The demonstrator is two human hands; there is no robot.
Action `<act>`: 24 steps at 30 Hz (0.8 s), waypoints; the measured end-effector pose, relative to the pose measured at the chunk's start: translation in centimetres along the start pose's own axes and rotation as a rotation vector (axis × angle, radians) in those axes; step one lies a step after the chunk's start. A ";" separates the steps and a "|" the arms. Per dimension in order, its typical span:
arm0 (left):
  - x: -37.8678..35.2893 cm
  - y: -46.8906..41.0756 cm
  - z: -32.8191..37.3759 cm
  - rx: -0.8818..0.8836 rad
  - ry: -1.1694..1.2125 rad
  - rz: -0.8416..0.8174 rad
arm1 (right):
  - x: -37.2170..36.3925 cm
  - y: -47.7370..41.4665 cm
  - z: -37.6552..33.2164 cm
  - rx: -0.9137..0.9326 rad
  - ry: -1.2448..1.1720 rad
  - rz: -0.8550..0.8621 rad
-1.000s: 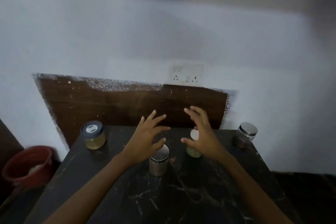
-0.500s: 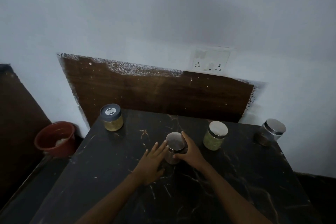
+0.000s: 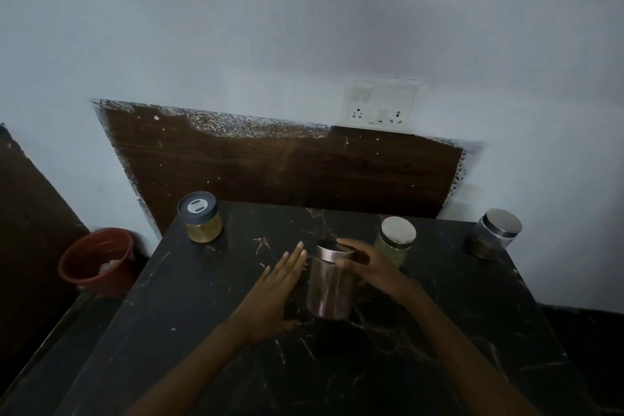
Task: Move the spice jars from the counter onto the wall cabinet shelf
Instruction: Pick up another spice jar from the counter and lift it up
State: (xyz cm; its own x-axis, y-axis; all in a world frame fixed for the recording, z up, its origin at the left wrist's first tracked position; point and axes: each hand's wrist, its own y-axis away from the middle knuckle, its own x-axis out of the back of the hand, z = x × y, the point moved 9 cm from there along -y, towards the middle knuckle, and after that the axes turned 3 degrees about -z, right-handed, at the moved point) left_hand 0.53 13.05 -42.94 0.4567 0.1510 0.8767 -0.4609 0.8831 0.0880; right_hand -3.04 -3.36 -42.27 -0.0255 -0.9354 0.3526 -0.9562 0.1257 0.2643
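Note:
A steel jar (image 3: 330,284) is lifted and tilted over the middle of the black marble counter (image 3: 439,331). My right hand (image 3: 368,267) grips it near the lid from the right. My left hand (image 3: 275,294) is flat and open just left of the jar, fingers straight, not clearly touching it. A dark-lidded jar of yellow spice (image 3: 200,217) stands at the counter's back left. Behind my right hand stands a silver-lidded jar of greenish spice (image 3: 395,240). A steel-lidded jar (image 3: 494,232) sits at the back right corner. No cabinet shelf is in view.
A dark wooden panel (image 3: 287,165) backs the counter, with a wall socket plate (image 3: 381,105) above it. A red bucket (image 3: 98,260) stands on the floor to the left, beside a lower dark ledge (image 3: 50,365).
My right hand has closed on the steel jar and raised it off the counter, tilting it toward me. My left hand has stayed beside it.

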 end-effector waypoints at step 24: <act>0.3 4.3 9.0 -0.197 0.479 0.071 | -2.4 10.9 -1.3 0.056 -0.198 -0.219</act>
State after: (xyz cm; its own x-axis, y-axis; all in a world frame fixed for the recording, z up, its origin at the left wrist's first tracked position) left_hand -8.18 12.85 -38.05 0.7477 0.3591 0.5586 -0.3723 0.9232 -0.0952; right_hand -13.01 0.65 -39.05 0.1319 -0.9852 0.1097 -0.9597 -0.0993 0.2627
